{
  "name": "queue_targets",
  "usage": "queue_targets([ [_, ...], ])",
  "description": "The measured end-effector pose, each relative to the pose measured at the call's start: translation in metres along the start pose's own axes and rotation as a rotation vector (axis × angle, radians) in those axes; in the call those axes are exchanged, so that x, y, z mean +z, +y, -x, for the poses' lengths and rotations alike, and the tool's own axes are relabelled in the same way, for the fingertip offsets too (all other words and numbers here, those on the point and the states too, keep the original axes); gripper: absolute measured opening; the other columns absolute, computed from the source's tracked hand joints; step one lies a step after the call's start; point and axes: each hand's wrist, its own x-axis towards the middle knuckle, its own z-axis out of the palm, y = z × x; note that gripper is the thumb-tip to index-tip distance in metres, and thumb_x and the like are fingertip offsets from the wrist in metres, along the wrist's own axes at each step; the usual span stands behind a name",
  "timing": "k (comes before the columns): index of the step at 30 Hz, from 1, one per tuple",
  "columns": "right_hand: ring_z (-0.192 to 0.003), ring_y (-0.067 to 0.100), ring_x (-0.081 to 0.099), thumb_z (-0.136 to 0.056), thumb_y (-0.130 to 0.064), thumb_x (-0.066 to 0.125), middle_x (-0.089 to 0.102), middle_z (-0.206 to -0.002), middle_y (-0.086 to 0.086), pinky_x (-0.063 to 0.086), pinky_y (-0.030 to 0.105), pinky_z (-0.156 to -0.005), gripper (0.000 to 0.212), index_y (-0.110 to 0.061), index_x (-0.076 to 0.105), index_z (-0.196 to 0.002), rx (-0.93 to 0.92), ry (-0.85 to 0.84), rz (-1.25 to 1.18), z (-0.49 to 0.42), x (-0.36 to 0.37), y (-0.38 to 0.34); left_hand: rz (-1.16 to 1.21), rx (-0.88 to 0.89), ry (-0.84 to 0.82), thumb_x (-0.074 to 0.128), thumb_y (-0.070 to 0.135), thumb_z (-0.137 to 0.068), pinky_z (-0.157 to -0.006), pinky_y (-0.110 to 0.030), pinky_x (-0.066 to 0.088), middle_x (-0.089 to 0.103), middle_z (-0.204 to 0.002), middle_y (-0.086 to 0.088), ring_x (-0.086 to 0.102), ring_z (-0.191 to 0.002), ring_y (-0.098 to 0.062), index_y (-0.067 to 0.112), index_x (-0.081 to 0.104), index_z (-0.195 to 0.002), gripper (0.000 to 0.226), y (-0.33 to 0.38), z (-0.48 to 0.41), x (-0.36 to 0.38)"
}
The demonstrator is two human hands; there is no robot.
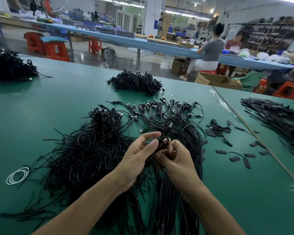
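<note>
Over the green table (46,106) my two hands meet above a spread of black USB cables (170,119). My right hand (175,156) has its fingers curled round a small coiled black cable (163,141). My left hand (137,151) touches the same coil with its thumb and forefinger, the other fingers relaxed. A tangled heap of loose black cables (85,153) lies to the left of my hands. Straight cables run under my forearms toward the near edge.
A pile of bundled cables (136,81) sits further back, another pile (8,65) at far left. A white coiled cable (17,175) lies near left. Short black sleeve pieces (234,158) scatter at right, beside a further cable bunch (277,116). People work at a blue bench (159,46) behind.
</note>
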Motion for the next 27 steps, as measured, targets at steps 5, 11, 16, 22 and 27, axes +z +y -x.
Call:
queue_targets([
  [5, -0.064, 0.017, 0.05, -0.093, 0.005, 0.061, 0.054, -0.067, 0.002, 0.047, 0.03, -0.06, 0.032, -0.012, 0.037, -0.08, 0.015, 0.054, -0.005, -0.001, -0.004, -0.004, -0.104, 0.09, -0.046, 0.048, 0.049, -0.095, -0.104, -0.033, 0.045, 0.07, -0.123, 0.0, 0.063, -0.119, -0.017, 0.022, 0.079, -0.087, 0.041, 0.002, 0.003, -0.001],
  [11, -0.071, 0.014, 0.055, -0.094, 0.004, 0.06, 0.06, -0.075, 0.005, 0.052, 0.025, -0.069, 0.033, -0.015, 0.038, -0.079, 0.024, 0.093, 0.003, 0.0, -0.01, 0.002, -0.639, 0.24, 0.12, 0.074, 0.049, -0.072, -0.091, -0.023, 0.04, 0.05, -0.1, 0.009, 0.049, -0.105, -0.009, 0.044, 0.075, -0.08, 0.009, -0.009, 0.008, -0.002],
  [16, -0.065, 0.013, 0.051, -0.092, 0.004, 0.062, 0.058, -0.07, 0.0, 0.048, 0.026, -0.062, 0.036, -0.015, 0.036, -0.077, -0.089, 0.147, 0.083, -0.002, -0.016, 0.001, -0.859, 0.388, 0.185, 0.086, 0.028, -0.075, -0.069, -0.009, 0.039, 0.039, -0.083, 0.021, 0.044, -0.076, 0.004, 0.048, 0.063, -0.098, 0.038, -0.011, 0.01, -0.006],
  [22, -0.068, 0.01, 0.055, -0.091, 0.002, 0.065, 0.057, -0.068, -0.01, 0.054, 0.034, -0.066, 0.042, -0.021, 0.036, -0.07, -0.235, 0.159, 0.261, -0.001, -0.009, -0.005, -0.666, 0.168, 0.14, 0.077, 0.033, -0.086, -0.046, -0.021, 0.046, 0.066, -0.059, 0.007, 0.056, -0.045, -0.006, 0.025, 0.055, -0.078, 0.025, -0.016, 0.008, -0.002],
  [27, -0.068, 0.012, 0.056, -0.091, 0.004, 0.064, 0.06, -0.07, -0.005, 0.056, 0.04, -0.066, 0.043, -0.021, 0.036, -0.07, -0.2, 0.095, 0.279, 0.007, -0.001, -0.002, -0.201, -0.022, 0.112, 0.068, 0.006, -0.091, -0.06, -0.029, 0.057, 0.072, -0.072, -0.006, 0.07, -0.066, -0.018, 0.001, 0.062, -0.092, 0.008, -0.01, 0.005, -0.004],
])
